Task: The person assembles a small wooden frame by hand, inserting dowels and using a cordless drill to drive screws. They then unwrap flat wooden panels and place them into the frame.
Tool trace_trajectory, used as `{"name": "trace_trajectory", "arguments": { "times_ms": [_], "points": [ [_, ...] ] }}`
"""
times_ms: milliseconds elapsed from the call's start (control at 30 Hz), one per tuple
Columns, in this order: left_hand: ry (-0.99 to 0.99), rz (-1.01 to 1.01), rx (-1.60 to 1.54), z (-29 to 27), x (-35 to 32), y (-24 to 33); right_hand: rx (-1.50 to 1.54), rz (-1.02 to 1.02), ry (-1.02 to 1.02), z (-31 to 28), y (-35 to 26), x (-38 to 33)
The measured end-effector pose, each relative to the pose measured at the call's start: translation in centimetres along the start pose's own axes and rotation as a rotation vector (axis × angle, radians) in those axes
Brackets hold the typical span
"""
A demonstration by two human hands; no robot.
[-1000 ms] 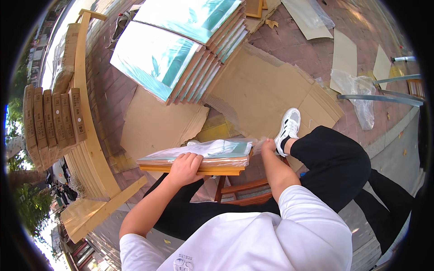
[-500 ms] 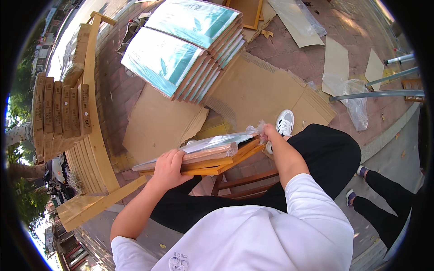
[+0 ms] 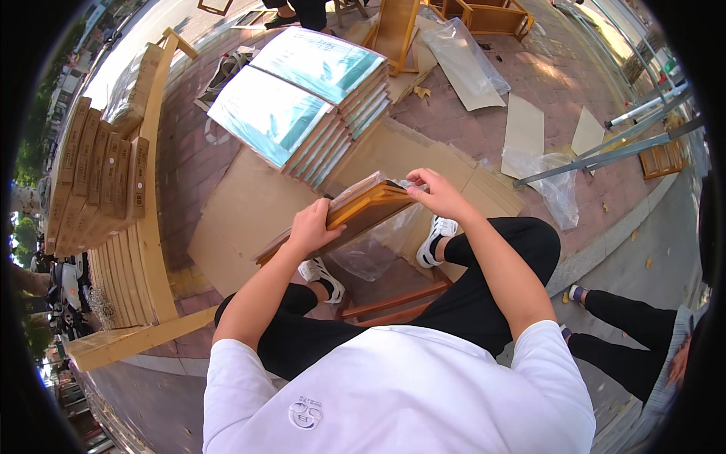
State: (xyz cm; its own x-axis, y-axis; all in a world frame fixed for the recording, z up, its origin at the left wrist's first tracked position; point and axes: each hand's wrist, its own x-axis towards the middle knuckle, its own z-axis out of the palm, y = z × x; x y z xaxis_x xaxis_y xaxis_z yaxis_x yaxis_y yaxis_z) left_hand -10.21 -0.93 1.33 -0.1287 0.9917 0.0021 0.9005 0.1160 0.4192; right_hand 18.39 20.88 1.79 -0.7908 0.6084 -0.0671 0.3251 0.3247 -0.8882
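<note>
Above my lap, a flat wooden frame [image 3: 367, 203] with orange-brown edges is tilted up, a clear-wrapped layer lying along its far side. My left hand [image 3: 312, 228] is closed around its left part, thumb on the near edge. At the upper right corner, my right hand [image 3: 437, 192] is closed in a pinch on the clear plastic wrap [image 3: 412, 184]. More loose clear plastic [image 3: 370, 253] hangs or lies below the frame, between my shoes. The face of the frame turned away from me is hidden.
Ahead, plastic-wrapped white and teal packages [image 3: 291, 113] stand in two piles on flattened cardboard [image 3: 234, 208]. At left, brown cartons [image 3: 94, 181] rest on a wooden bench [image 3: 155, 250]. Metal tubes [image 3: 605, 155] and plastic sheeting [image 3: 556, 189] lie right. Another person's legs [image 3: 620, 325] are at lower right.
The frame has tipped from nearly flat to steeply tilted and swung farther from my body. My right hand has shifted up and left. Loose plastic now shows below the frame.
</note>
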Motion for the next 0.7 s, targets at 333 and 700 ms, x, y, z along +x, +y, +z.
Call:
{"name": "trace_trajectory", "arguments": {
  "times_ms": [333,700],
  "points": [
    [-0.038,0.008,-0.09,1.4,-0.5,1.4,0.48,0.072,-0.148,3.7,4.6,1.3],
    [-0.047,0.105,-0.138,3.8,0.0,3.1,0.604,0.238,-0.278,1.0,6.8,1.4]
  ]
}}
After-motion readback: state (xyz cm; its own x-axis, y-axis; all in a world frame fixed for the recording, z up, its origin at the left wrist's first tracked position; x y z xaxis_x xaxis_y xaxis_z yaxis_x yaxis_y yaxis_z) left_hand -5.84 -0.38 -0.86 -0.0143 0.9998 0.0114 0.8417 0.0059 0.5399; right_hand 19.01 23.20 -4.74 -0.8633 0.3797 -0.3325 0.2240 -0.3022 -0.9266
